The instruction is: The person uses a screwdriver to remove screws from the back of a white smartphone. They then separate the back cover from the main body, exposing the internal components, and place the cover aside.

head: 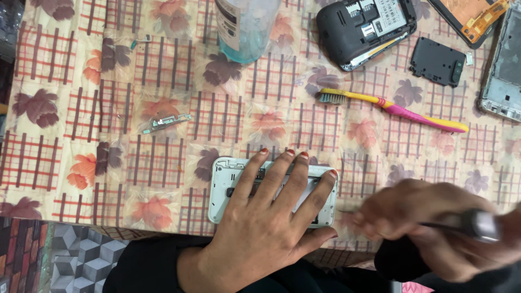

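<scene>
My left hand (266, 217) lies flat, fingers spread, on an opened white phone body (222, 184) near the table's front edge, pressing it down. My right hand (434, 228), blurred by motion, is to the right of the phone and grips a thin dark tool with a silver handle (477, 223); its tip (347, 211) points toward the phone's right end. The middle of the phone is hidden under my fingers.
A pink and yellow toothbrush (401, 111) lies beyond the phone. A black opened phone (363, 30), a small black cover (437, 61), a silver frame (502, 70) and a clear bottle (244, 27) stand at the back. A small green circuit strip (165, 123) lies left on the flowered cloth (65, 81).
</scene>
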